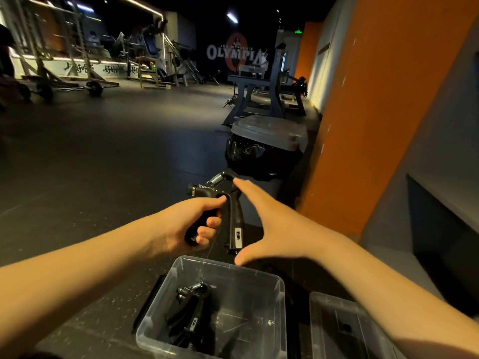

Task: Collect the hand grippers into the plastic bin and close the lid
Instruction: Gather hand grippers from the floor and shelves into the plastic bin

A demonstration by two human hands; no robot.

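Holding a black spring-loaded hand gripper point(220, 206) above the clear plastic bin point(272, 286), the left hand point(186, 224) clenches one handle. Right hand point(269, 229) is spread, fingers released. Next, probably: lower it beside the gripper already inside point(190, 314), then fit the clear lid point(344, 330).

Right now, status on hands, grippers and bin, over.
Left hand grips hand gripper outside open bin. Right hand open beside it. Another gripper inside. Lid off, alongside.

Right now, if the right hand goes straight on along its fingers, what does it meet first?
The hand gripper that the left hand holds. The right hand points its straight fingers at the gripper's top, fingertips at or almost on it. Contact is unclear from one view.
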